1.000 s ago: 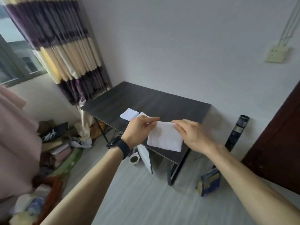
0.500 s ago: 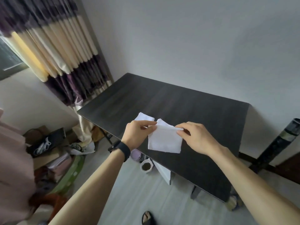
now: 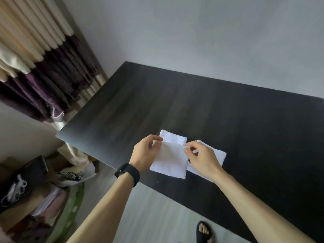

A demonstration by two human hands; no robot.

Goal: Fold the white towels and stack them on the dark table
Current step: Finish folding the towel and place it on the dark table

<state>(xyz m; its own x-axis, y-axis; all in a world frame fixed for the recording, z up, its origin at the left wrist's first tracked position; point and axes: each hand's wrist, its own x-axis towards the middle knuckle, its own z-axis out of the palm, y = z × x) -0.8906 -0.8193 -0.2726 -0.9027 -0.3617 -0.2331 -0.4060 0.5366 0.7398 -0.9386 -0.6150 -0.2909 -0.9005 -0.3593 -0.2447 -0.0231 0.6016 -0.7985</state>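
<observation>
I hold a folded white towel (image 3: 171,161) by its two top corners just above the near edge of the dark table (image 3: 219,111). My left hand (image 3: 146,153) pinches the left corner and wears a black wristband. My right hand (image 3: 201,157) pinches the right corner. A second folded white towel (image 3: 172,138) lies flat on the table just behind the held one. A third folded white towel (image 3: 218,154) lies on the table under and to the right of my right hand, partly hidden by it.
A striped cream and purple curtain (image 3: 40,64) hangs at the left beside the table. Boxes, bags and clutter (image 3: 35,186) crowd the floor at the lower left. My sandalled foot (image 3: 204,232) stands on the grey floor by the table's near edge. A plain wall backs the table.
I have stepped closer, so the table fills more of the view. Both hands carried the held towel forward over the table, close to the two towels lying there.
</observation>
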